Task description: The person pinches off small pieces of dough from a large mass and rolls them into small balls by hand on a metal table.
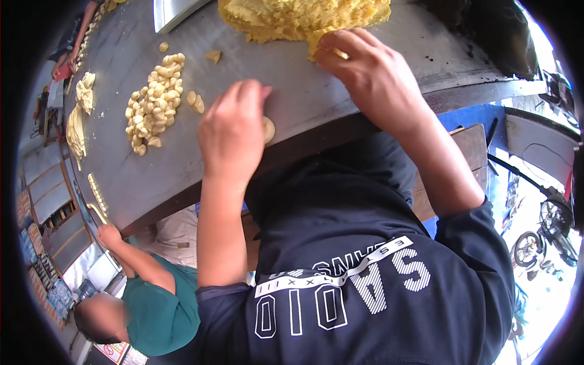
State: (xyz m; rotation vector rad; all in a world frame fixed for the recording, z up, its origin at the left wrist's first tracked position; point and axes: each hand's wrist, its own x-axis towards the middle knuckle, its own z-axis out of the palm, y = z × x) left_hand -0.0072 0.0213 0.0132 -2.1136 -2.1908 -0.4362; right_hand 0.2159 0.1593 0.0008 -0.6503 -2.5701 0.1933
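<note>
My right hand [374,76] reaches to the near edge of a big mound of crumbly yellow paste [304,18] at the table's far side. Its fingers are closed on a bit of that paste, and a small pale piece shows between them. Nearer to me, my left hand [233,128] is low over the grey tabletop with its fingers bent and smeared by motion; its fingertips are hidden. Right beside it lies a flattened round of pale dough [268,129]. To its left are a few loose dough pieces [195,102] and a heap of small dough balls [155,103].
Pale dough lumps [76,134] and a row of cut pieces [97,193] lie along the left side. There a co-worker in a green shirt [161,310] holds a dough strip. A metal tray [173,12] stands at the far edge, and a dark bag [493,36] at the far right.
</note>
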